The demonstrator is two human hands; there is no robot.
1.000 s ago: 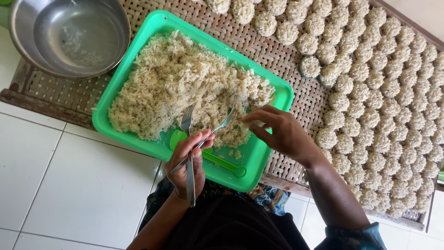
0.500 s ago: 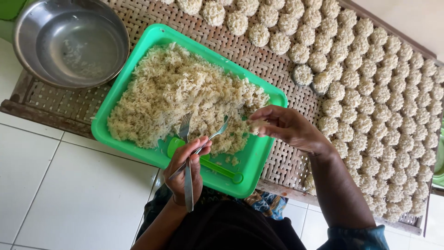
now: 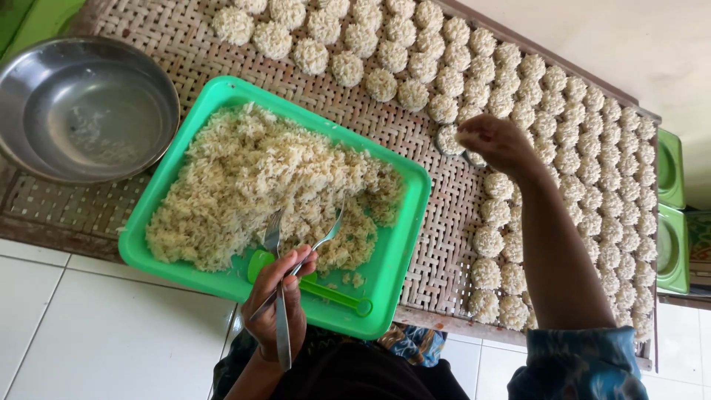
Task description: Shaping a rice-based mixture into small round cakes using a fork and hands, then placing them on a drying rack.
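We note the left hand (image 3: 278,307) at the near edge of the green tray (image 3: 404,244), its fingers closed around the handles of two forks (image 3: 285,278); the tines point into the loose heap of pale noodle strands (image 3: 252,185), a hold that suits raking a portion off the pile; a green scoop (image 3: 318,287) lies flat on the bare corner of the tray, just under the forks, within reach of that hand. The right hand (image 3: 496,144) is stretched out over the woven bamboo mat (image 3: 437,244), fingers curled down on a small round noodle cluster (image 3: 446,139) at the inner edge of the rows; whether they pinch it or only press it we cannot tell, the palm hiding the tips. The many round clusters (image 3: 563,133) sit in close rows, barely apart, across the far and right part of the mat; the open weave presumably lets air through them. A steel bowl (image 3: 81,107) rests on the mat just left of the tray, holding no more than a wet film; the tray sits between bowl and rows, so both hands reach it. Green containers (image 3: 670,222) show at the right edge.
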